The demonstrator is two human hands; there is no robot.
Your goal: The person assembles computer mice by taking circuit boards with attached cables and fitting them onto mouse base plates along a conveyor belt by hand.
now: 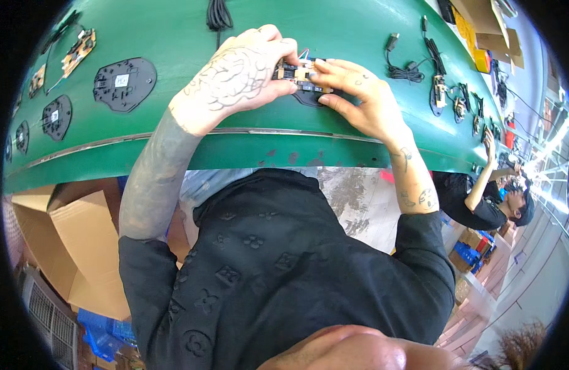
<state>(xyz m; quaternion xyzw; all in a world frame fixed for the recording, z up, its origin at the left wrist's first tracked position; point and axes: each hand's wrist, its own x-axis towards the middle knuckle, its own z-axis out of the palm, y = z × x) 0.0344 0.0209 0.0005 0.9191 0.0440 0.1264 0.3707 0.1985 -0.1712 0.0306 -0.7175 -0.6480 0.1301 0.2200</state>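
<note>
Between my two hands is a small tan circuit board (pixel 303 72) with black parts and thin red and blue wires. It lies over a black plastic base plate (pixel 308 98), shaped like the bottom of a computer mouse, on the green table. My left hand (pixel 238 74) grips the board's left end between thumb and fingers. On the other side, my right hand (pixel 361 95) has its fingertips on the board's right end, its thumb low beside the plate. My fingers cover part of the board and most of the plate.
More black base plates (pixel 124 84) and loose circuit boards (pixel 79 53) lie on the left. A coiled black cable (pixel 219 15) sits at the far side. To the right are a USB cable (pixel 406 72) and several cabled board assemblies (pixel 438 95). Another person (pixel 488 200) works farther right. A cardboard box (pixel 90 228) stands below left.
</note>
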